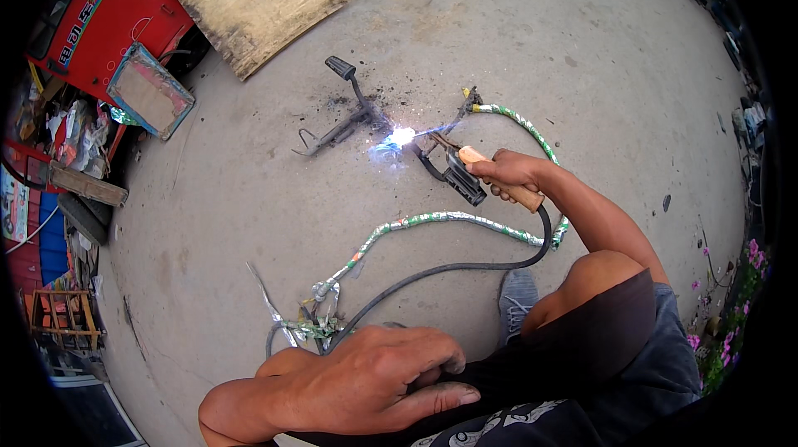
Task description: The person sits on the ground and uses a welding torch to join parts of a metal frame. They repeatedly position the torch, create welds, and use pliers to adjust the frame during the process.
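I have the right hand (509, 171) closed firmly around the wooden handle (524, 196) of a welding holder, with a black cable (432, 270) curving from its end across the concrete ground (249, 198). Just beyond the holder's metal end burns a bright blue-white arc (402, 138); its glare hides the exact contact from me.

The metal pedal assembly (332, 130) lies on the ground to the left of the glare, with one black pedal (339, 67) at its far end. A second pedal (464, 181) lies to the right, near my right hand, with a bent arm running toward the light. A clamp (471, 100) on a green-and-silver wrapped cable (445, 216) sits beyond the holder.

My left hand (374, 372) is over the lap, loosely half-curled, thumb apart from the fingers, gripping nothing that I can see.

Far left, plastic bags (79, 135) are heaped beside a red vehicle (125, 11); from here I cannot tell what is in them. Below them stands a crate-like wooden frame (65, 318), whose contents I cannot make out either. A blue-edged panel (150, 91) leans by the vehicle, near a plywood board (253, 2).
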{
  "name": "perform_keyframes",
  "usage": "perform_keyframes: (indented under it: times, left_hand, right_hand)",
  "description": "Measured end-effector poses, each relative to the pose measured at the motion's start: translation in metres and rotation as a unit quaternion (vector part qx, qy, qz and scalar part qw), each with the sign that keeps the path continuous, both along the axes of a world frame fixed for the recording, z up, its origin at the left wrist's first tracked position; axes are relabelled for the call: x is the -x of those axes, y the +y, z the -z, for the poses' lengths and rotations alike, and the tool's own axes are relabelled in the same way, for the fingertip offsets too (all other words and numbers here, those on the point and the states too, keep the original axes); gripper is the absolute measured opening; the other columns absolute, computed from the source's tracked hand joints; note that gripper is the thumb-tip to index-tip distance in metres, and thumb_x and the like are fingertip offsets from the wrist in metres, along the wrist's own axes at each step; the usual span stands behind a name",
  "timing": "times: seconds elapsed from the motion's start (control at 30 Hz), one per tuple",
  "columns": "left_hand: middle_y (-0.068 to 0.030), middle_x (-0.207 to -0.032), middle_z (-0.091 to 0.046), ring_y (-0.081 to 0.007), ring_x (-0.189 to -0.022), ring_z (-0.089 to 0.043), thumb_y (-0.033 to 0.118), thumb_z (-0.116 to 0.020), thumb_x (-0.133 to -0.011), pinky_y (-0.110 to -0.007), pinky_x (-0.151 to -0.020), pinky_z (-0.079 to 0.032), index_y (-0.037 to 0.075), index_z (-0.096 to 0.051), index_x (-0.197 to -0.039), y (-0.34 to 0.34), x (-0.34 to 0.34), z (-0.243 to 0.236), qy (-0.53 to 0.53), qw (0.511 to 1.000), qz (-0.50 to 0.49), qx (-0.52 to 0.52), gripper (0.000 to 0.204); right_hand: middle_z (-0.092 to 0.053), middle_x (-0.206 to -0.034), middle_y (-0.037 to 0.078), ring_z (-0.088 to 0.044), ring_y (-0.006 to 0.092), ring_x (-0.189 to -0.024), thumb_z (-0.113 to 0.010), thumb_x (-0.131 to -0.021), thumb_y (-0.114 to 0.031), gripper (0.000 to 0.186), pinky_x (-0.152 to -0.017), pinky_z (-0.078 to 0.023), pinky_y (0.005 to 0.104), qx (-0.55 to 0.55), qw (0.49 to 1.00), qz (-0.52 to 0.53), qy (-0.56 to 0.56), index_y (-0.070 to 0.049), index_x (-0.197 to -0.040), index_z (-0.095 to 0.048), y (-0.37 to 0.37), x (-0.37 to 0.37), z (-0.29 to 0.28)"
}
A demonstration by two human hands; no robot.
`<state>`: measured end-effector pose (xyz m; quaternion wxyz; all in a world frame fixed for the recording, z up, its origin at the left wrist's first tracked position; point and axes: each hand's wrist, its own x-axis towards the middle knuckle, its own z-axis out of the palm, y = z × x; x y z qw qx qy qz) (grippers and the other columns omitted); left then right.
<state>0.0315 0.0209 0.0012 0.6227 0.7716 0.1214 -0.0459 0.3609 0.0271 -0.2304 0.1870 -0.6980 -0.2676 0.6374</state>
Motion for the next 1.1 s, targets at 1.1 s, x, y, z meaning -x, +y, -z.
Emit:
perform_keyframes:
  times: [1.1]
  left_hand:
    - [-0.0133,-0.076,-0.064,-0.0264,-0.062,-0.063,0.028,-0.075,-0.095,-0.038,-0.056,-0.048,0.0,-0.064,-0.096,0.0011,-0.0012,0.0003,0.004,1.0,0.007,0.0,0.03]
  right_hand:
    - [-0.056,-0.066,0.003,-0.054,0.0135,-0.052,-0.069,-0.093,-0.052,0.047,-0.044,-0.043,0.0317,0.007,1.0,-0.001,0.006,-0.008,-0.08,-0.058,0.0047,-0.0034,0.0063]
